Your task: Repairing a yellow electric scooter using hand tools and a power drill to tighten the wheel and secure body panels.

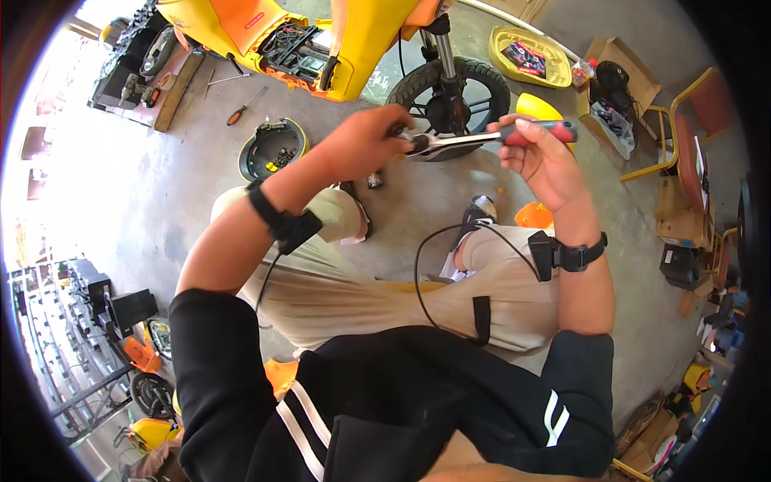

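I hold a ratchet wrench [462,141] with a red and black handle level in the air. My left hand [365,140] is closed around its head end, and part of what it grips is hidden by the fingers. My right hand [538,157] pinches the handle between thumb and fingers, the lower fingers loosely curled. Behind the wrench stands the black front wheel [482,92] of a yellow scooter [357,48]. A round container [273,157] with small dark fasteners sits on the floor [185,185] left of my left hand.
A screwdriver [237,112] lies at upper left, near tools beside a wooden board [178,92]. A yellow tub [522,56], open cardboard boxes [622,56] and chairs [699,120] line the right. A small black cylinder [374,179] and orange panel [532,214] lie near my feet.
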Tool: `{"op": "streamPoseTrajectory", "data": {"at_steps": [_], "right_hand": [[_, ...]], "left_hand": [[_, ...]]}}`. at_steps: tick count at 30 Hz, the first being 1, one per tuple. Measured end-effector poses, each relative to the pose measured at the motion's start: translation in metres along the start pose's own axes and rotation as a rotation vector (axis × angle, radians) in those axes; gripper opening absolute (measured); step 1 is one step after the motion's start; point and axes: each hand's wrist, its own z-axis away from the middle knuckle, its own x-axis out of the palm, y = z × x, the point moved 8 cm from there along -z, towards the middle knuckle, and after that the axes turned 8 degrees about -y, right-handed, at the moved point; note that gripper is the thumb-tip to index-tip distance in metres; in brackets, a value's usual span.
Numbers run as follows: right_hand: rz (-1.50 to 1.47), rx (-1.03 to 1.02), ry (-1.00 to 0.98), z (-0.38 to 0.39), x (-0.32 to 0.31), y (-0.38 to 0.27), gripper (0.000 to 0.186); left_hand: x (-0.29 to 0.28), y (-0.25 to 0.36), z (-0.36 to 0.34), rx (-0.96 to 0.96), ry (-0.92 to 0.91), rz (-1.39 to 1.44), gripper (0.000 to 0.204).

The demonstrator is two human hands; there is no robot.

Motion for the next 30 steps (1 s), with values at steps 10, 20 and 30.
{"op": "streamPoseTrajectory", "data": {"at_steps": [10, 20, 30], "right_hand": [[0.094, -0.003, -0.023, -0.007, -0.021, -0.008, 0.024], [1.395, 0.194, -0.363, 0.009, 0.010, -0.009, 0.046], [1.892, 0.377, -0.396, -0.103, -0.023, 0.069, 0.025]], "left_hand": [[-0.042, 0.031, 0.038, -0.053, 0.264, -0.058, 0.028], [-0.032, 0.003, -0.009, -0.106, 0.075, -0.052, 0.026], [-0.020, -0.067, -0.044, -0.187, -0.033, -0.445, 0.036]]}}
